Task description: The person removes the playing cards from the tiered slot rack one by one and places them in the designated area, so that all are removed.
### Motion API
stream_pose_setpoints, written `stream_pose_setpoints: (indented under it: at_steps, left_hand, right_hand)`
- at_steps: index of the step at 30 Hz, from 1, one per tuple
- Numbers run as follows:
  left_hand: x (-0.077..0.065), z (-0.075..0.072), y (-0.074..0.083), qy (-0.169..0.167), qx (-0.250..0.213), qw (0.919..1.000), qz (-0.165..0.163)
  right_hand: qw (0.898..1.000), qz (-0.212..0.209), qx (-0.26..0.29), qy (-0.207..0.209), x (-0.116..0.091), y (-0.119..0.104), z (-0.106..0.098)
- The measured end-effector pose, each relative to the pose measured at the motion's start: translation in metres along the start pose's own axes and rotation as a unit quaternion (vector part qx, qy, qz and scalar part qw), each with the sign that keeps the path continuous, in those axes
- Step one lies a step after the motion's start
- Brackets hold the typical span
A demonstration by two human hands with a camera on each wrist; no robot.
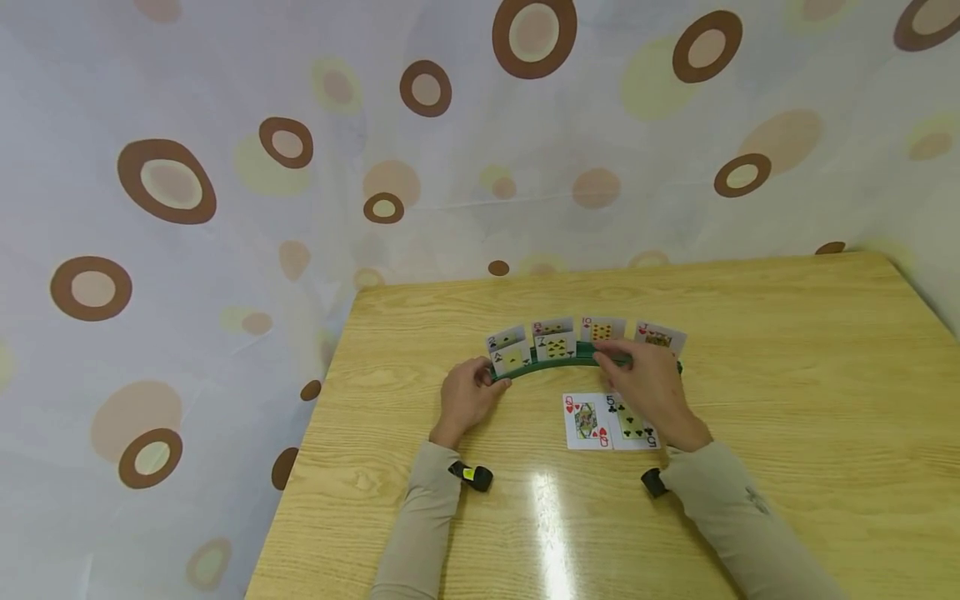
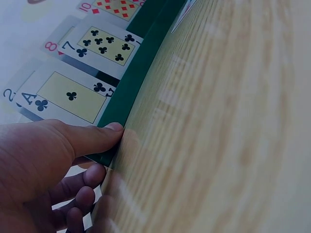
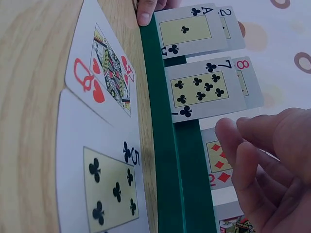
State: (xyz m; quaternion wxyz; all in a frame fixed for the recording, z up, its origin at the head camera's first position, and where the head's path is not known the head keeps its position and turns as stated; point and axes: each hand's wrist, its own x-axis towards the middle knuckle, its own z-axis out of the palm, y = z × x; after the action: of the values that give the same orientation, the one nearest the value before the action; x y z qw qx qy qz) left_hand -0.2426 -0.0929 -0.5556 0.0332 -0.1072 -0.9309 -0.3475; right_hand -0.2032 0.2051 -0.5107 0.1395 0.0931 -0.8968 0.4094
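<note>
A curved green card holder (image 1: 557,363) stands on the table with playing cards upright in it. My left hand (image 1: 465,395) grips its left end, the thumb (image 2: 99,138) lying along the front edge. Nearest that hand is the ace of clubs (image 2: 73,96), with a 2 behind it. Beside them the 7 of clubs (image 3: 206,90) stands before a red 8 (image 3: 247,80). My right hand (image 1: 651,385) hovers at the holder before the 10 of diamonds (image 1: 602,327), fingers loosely bent, no card visible between them. A jack (image 1: 660,336) stands at the right end, partly hidden.
The queen of hearts (image 1: 587,422) and the 5 of clubs (image 1: 630,425) lie face up on the wooden table (image 1: 810,400), side by side in front of the holder. Behind the table hangs a patterned cloth (image 1: 465,242). Each sleeve has a black wrist device.
</note>
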Motion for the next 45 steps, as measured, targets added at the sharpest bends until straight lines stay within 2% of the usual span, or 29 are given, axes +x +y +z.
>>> stream_pose_setpoints:
  at_steps: [7,13,25,30,45]
  left_hand:
    - [0.000,0.001,0.000,-0.001,0.000,1.0000,0.001]
    - [0.000,0.000,0.002,0.005,0.001,1.0000,0.005]
    - [-0.002,0.000,0.001,0.006,-0.004,1.0000,-0.003]
    - [-0.001,0.000,0.003,0.004,-0.004,1.0000,-0.006]
    - [-0.002,-0.001,0.001,0.005,-0.008,1.0000,0.001]
  right_hand:
    - [1.000,-0.014,-0.008,0.014,0.010,-0.001,0.009]
    - [1.000,0.002,0.011,0.001,0.016,-0.002,0.019]
    - [0.999,0.022,0.045,-0.018,0.016,0.001,0.028]
    - [0.999,0.030,0.041,-0.015,0.018,0.001,0.030]
    - [0.999,0.016,0.036,-0.016,0.020,-0.001,0.037]
